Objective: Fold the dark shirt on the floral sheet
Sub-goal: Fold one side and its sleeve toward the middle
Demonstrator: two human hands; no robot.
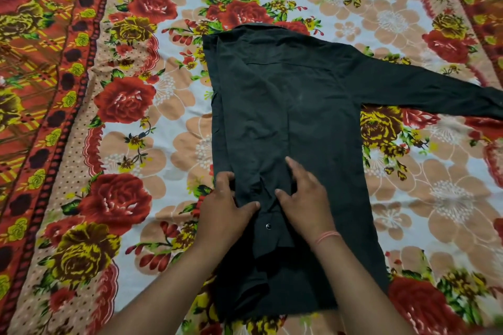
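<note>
The dark shirt point(296, 106) lies back-up on the floral sheet point(152, 95), collar away from me. Its left side is folded in over the body, and that sleeve runs down the middle with its buttoned cuff point(268, 236) near the hem. The other sleeve point(424, 90) stretches flat out to the right edge of the view. My left hand point(224, 209) grips the folded sleeve at the shirt's left edge, fingers curled into the cloth. My right hand point(304, 193) lies on the sleeve beside it, fingers spread and pressing the fabric flat.
The sheet covers the whole view, with a pale flowered middle and a red-orange patterned border point(40, 90) down the left and at the far right. Nothing else lies on it.
</note>
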